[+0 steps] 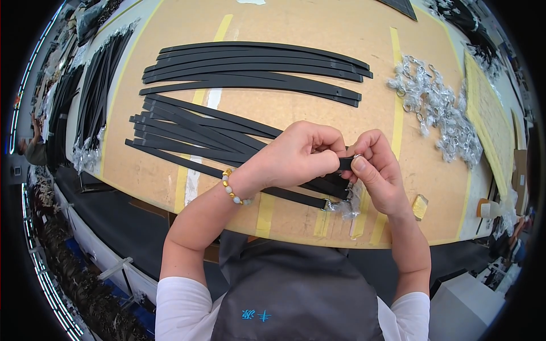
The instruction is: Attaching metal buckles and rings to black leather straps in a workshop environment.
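Between my two hands is the end of a black strap [345, 163]. My left hand [301, 154] is closed on it, with the fingers curled in. The thumb and fingers of my right hand [378, 173] pinch its tip, where a small shiny bit shows; what that is, my fingers hide. Under my hands a loose pile of black straps [182, 133] fans out to the left. At the near side lies a strap [290, 196] with a metal fitting at its right end, beside crumpled clear plastic [348, 209].
Farther back, several black straps [256, 60] lie side by side. Metal clasps in clear plastic [438, 108] are heaped at the right, near a yellow-edged board [488, 119]. A small yellow block [420, 207] sits by my right wrist. Bundled straps [102, 85] lie left; another person's arm [36, 129] shows beyond.
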`<move>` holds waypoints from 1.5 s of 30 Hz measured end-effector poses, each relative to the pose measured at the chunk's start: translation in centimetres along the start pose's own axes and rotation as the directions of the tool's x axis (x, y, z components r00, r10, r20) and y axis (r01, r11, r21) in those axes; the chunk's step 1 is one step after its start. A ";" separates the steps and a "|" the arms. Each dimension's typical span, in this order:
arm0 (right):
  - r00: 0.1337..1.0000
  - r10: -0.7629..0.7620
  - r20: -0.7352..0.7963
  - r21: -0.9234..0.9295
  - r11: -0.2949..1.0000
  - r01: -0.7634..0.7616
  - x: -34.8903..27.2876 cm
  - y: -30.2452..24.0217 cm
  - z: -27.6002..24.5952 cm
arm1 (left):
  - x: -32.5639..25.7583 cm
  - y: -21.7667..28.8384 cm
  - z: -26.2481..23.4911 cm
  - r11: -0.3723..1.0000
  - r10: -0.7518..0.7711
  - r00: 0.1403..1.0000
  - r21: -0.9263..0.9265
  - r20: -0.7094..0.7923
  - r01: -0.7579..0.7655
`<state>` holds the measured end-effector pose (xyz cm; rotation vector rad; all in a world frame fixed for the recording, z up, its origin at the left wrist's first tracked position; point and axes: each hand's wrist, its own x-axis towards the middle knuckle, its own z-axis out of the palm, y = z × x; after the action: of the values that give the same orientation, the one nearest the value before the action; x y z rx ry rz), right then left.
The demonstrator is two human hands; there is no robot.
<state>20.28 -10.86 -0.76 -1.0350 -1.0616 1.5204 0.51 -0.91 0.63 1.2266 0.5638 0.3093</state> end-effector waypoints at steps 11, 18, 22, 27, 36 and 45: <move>1.000 -0.017 -0.014 -0.113 0.993 0.015 -0.2 0.1 0.6 | 0.0 -0.5 0.4 0.997 0.022 1.000 0.080 -0.006 -0.022; 1.000 -0.001 0.016 0.005 1.000 0.001 0.0 -0.1 0.0 | -0.3 0.6 0.5 0.998 0.048 0.998 0.035 0.028 -0.049; 1.000 -0.002 0.021 -0.024 1.000 0.002 -0.1 0.1 0.0 | -0.2 0.3 0.5 0.993 0.058 0.998 0.106 0.011 -0.059; 1.000 -0.009 0.009 -0.065 0.998 0.009 -0.1 0.1 0.5 | -0.2 -0.1 0.3 0.959 0.104 0.994 0.269 -0.042 -0.089; 1.000 -0.020 -0.014 -0.075 0.997 0.019 -0.3 0.3 0.4 | 0.1 -0.5 0.2 0.981 0.089 0.994 0.176 -0.057 -0.078; 1.000 -0.027 -0.013 0.018 0.999 0.028 0.0 0.4 0.1 | -0.4 0.9 0.5 0.989 0.066 0.998 0.135 0.003 -0.066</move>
<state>20.13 -10.96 -1.10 -1.0125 -1.0474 1.4968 0.53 -1.26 1.68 1.3783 0.5535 0.3321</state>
